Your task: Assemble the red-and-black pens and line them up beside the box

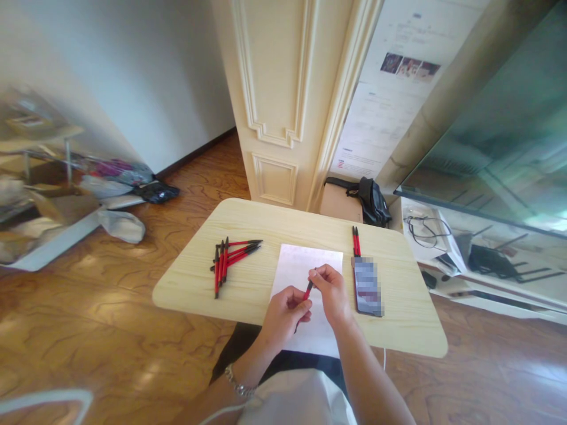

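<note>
Your left hand (286,310), a chain bracelet (237,385) at its wrist, and your right hand (333,293) both close their fingertips on one red pen (308,290), which you hold slanted just above a white sheet of paper (305,260) at the near edge of a pale wooden table (248,218). Just right of the sheet lies a phone (367,287), its screen blurred and unreadable. Beyond the phone, two more red-and-black pens (355,241) lie side by side. Well to the left, a loose pile of the same pens (230,257) fans across the tabletop. No brand shows on any pen. Past the table, a black bag (374,200) rests on a cardboard box beside a cream panelled door (274,88). A white poster (398,88) with small photographs leans behind it, its print too small to read. Glossy wood flooring (88,307) runs to the white wall.
</note>
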Action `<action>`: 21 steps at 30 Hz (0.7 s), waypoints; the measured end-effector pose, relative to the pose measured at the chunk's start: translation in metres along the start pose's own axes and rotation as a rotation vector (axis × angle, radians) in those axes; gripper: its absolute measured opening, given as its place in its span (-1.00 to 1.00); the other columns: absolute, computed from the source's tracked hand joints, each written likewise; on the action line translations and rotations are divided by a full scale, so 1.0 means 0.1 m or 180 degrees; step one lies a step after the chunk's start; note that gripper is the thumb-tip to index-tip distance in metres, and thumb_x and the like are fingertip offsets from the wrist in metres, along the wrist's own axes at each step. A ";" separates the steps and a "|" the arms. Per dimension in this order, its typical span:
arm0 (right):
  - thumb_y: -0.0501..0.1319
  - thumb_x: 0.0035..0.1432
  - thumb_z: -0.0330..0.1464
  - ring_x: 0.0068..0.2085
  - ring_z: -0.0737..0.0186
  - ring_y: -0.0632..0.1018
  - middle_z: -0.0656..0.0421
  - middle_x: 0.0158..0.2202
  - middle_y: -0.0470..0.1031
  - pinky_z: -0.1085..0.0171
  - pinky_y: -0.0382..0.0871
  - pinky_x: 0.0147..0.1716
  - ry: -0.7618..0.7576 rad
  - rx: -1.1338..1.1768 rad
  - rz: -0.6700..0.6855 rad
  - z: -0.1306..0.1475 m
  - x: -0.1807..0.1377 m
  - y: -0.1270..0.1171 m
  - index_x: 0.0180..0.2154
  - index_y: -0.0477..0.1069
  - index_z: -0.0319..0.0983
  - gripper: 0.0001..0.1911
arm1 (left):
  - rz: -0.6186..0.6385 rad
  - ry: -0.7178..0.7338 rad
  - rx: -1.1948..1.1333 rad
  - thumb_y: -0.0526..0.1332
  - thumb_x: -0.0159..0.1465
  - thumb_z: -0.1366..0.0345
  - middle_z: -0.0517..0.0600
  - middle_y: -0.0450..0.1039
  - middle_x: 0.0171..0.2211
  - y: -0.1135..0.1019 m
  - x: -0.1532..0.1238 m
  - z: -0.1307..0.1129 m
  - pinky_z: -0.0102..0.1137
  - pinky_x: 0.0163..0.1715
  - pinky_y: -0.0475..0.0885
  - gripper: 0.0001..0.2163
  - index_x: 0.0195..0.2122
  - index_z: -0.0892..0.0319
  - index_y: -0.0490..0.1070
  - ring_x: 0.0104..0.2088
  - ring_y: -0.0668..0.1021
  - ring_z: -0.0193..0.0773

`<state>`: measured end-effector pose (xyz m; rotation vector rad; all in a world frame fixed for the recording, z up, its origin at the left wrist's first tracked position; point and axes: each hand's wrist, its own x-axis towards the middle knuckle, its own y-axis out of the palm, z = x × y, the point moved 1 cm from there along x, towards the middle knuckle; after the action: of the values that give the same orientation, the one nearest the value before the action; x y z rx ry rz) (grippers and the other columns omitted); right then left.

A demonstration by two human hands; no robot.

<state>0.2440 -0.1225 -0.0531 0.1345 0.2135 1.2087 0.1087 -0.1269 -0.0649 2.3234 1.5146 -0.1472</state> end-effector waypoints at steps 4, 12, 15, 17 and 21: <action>0.30 0.02 -0.24 -0.45 0.35 0.34 0.24 -0.49 0.38 0.32 0.20 -0.43 0.0068 0.0160 0.0019 0.00 -0.04 0.01 -0.45 0.40 -0.21 -0.82 | 0.0065 -0.0096 -0.0093 0.31 0.08 0.22 -0.04 0.44 -0.57 0.00 -0.02 -0.02 -0.39 -0.49 0.45 -0.80 -0.38 0.23 0.38 -0.56 0.50 -0.31; 0.29 0.02 -0.22 -0.40 0.31 0.40 0.20 -0.47 0.44 0.29 0.25 -0.37 0.0214 0.0237 0.0008 0.00 -0.02 0.00 -0.43 0.43 -0.23 -0.80 | 0.0041 -0.0064 -0.0036 0.32 0.07 0.21 -0.04 0.45 -0.56 0.01 0.00 -0.02 -0.36 -0.46 0.47 -0.79 -0.39 0.23 0.40 -0.53 0.53 -0.27; 0.35 -0.05 -0.23 -0.49 0.36 0.33 0.28 -0.56 0.34 0.32 0.21 -0.43 0.0162 0.0164 -0.0224 -0.03 -0.04 0.01 -0.51 0.34 -0.22 -0.75 | 0.0017 -0.0073 -0.0018 0.32 0.06 0.21 -0.04 0.46 -0.56 0.01 0.00 0.00 -0.37 -0.47 0.46 -0.79 -0.39 0.23 0.40 -0.54 0.52 -0.28; 0.29 0.01 -0.18 -0.45 0.33 0.37 0.24 -0.50 0.40 0.31 0.23 -0.42 0.0268 0.0255 -0.0098 -0.02 -0.06 0.01 -0.44 0.39 -0.21 -0.77 | 0.0080 -0.0141 -0.0111 0.32 0.07 0.20 -0.04 0.46 -0.56 0.00 -0.01 -0.01 -0.38 -0.48 0.45 -0.78 -0.38 0.23 0.40 -0.55 0.52 -0.29; 0.18 0.11 -0.14 -0.31 0.24 0.45 0.12 -0.34 0.48 0.28 0.27 -0.38 0.0411 0.0447 0.0196 0.01 -0.07 0.01 -0.28 0.47 -0.21 -0.71 | 0.0133 -0.0181 -0.0232 0.32 0.07 0.20 -0.04 0.47 -0.56 0.01 -0.02 -0.03 -0.37 -0.46 0.46 -0.79 -0.38 0.23 0.40 -0.53 0.53 -0.29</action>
<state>0.2407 -0.1285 -0.0518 0.1867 0.4098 1.2648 0.1078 -0.1280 -0.0609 2.2725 1.4194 -0.1436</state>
